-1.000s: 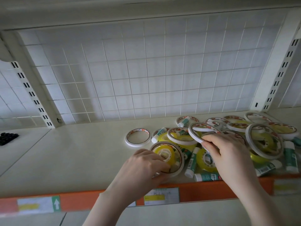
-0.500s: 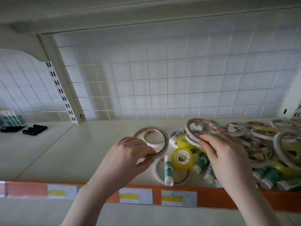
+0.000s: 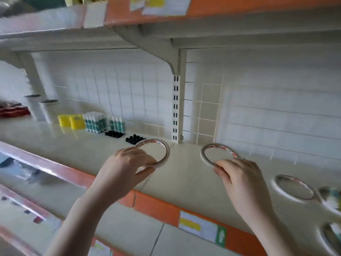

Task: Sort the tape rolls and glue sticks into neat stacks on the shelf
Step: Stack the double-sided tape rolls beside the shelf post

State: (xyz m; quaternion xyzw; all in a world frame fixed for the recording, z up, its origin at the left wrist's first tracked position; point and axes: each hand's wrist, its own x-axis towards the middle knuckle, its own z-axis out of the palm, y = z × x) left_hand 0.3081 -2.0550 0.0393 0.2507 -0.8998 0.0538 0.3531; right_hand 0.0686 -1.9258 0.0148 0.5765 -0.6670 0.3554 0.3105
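Tape rolls are in both hands above the cream shelf (image 3: 184, 183). The left hand (image 3: 125, 169) holds a thin white tape ring (image 3: 167, 150) by its near edge, its grip closed on the rim with the thumb underneath and the fingers curled over the top; the ring sits tilted, just above the shelf surface. The right hand (image 3: 243, 180) pinches the near rim of a second tape ring (image 3: 204, 154), which is also a wide, thin hoop with red print along its edge; whether this one touches the shelf cannot be told. The two rings are apart, on either side of the slotted upright post (image 3: 176, 109). Further right, a third tape ring (image 3: 276, 187) lies flat on the shelf, and blurred rolls show at the right edge. At the back left, glue sticks (image 3: 96, 121) stand upright in tight rows, beside two yellow boxes (image 3: 71, 121). In front of the glue sticks lie small black trays (image 3: 114, 133). An orange price strip (image 3: 156, 207) runs along the shelf's front edge.
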